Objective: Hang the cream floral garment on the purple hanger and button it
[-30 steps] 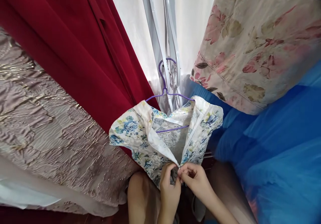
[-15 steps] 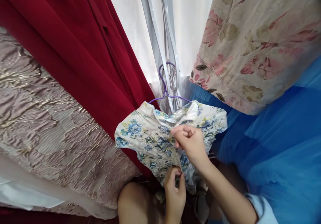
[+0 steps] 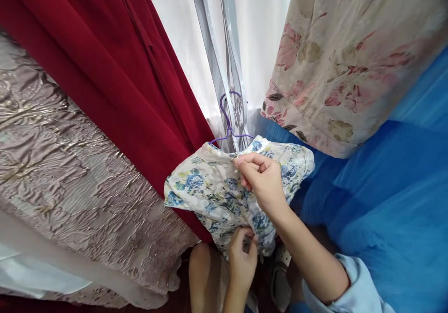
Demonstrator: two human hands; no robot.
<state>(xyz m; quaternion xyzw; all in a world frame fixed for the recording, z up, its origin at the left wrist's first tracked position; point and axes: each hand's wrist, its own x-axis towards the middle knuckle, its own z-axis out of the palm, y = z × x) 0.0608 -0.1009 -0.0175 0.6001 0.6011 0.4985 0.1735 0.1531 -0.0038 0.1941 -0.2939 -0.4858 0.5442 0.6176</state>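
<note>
A white dress (image 3: 210, 182) with blue flowers and cap sleeves hangs on a purple hanger (image 3: 224, 110), its zipped opening facing me. At the top of that opening, by the neckline, my right hand (image 3: 264, 177) is closed in a pinch on the zipper pull, which the fingertips mostly cover. Lower down, my left hand (image 3: 242, 254) pinches the fabric along the same seam, thumb against forefinger. The neckline edges meet at my right fingertips. The dress's lower end is partly hidden behind my left hand.
A red garment (image 3: 140, 93) and a textured pink-gold one (image 3: 70, 173) hang on the left. To the right are a beige floral garment (image 3: 336, 79) and blue tulle (image 3: 378, 201). Glossy grey straps (image 3: 213, 37) run down behind the hanger. Below are a knee and a clog (image 3: 281, 280).
My right hand has moved up the seam to the neckline, and the V-shaped gap there has closed. My left hand stays pinched on the fabric below.
</note>
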